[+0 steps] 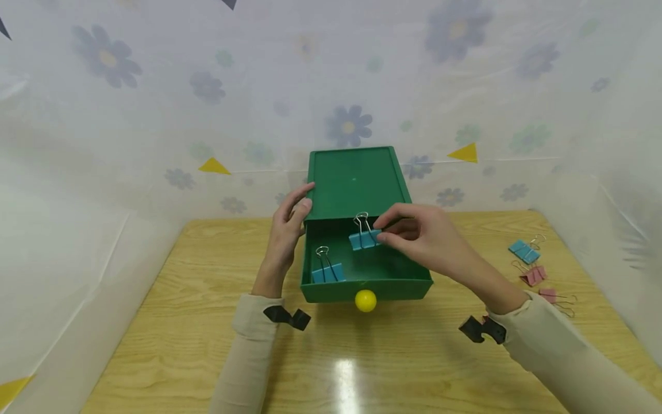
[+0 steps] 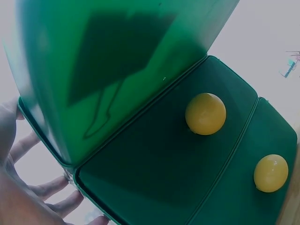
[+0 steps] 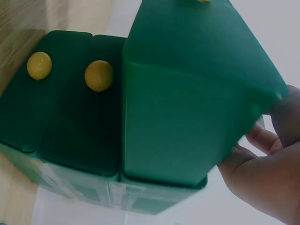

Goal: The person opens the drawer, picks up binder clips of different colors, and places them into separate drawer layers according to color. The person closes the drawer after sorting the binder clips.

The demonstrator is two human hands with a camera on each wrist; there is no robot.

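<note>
A green drawer cabinet (image 1: 354, 181) stands at the table's far middle. Its top drawer (image 1: 393, 284), with a yellow knob (image 1: 365, 300), is pulled out. My right hand (image 1: 383, 230) pinches a blue binder clip (image 1: 364, 238) over the drawer's middle. A second blue clip (image 1: 328, 271) lies in the drawer's front left corner. My left hand (image 1: 287, 230) rests flat against the cabinet's left side, fingers fairly straight. The left wrist view shows the drawer's underside (image 2: 93, 70), two lower yellow knobs (image 2: 205, 113) (image 2: 270, 172) and my spread left fingers (image 2: 47, 187). The right wrist view shows the drawer (image 3: 187, 93) beside my right hand (image 3: 267, 168).
On the wooden table (image 1: 207, 345) to the right lie a blue clip (image 1: 523, 251) and two pink clips (image 1: 532, 275) (image 1: 549, 295). A flowered plastic sheet (image 1: 155, 115) walls in the back and both sides.
</note>
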